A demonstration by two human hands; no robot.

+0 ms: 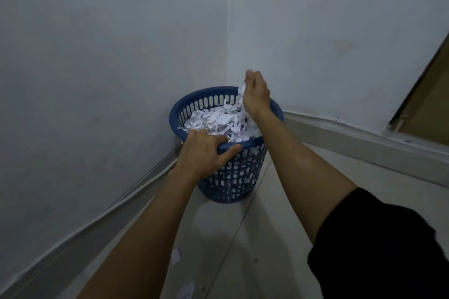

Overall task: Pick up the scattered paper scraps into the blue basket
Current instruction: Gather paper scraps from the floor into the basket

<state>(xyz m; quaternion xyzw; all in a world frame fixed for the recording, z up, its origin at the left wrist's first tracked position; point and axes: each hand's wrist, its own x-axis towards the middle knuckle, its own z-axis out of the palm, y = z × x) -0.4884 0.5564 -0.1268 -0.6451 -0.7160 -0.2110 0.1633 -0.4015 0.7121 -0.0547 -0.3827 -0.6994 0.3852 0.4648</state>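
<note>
A: What has each hand got?

B: The right hand, just above centre frame, is closed round a bunch of scraps over the basket. The left hand grips the near rim, thumb outside, fingers curled inside.

A: How will the scraps handle?

B: My guess is almost weightless, limp and ready to flutter off. Bunch them in a full fist rather than pinching single bits (one by one would take ages). The basket looks light too, so holding the rim should stop it tipping.

A: Where is the rest?

B: A white heap fills the basket nearly to the rim. A few loose pieces lie on the floor, lower centre.

A: Anything in the way?

B: The basket sits tight in the corner of the walls, so reach comes from the front only. A brown panel stands far right, well apart.
</note>
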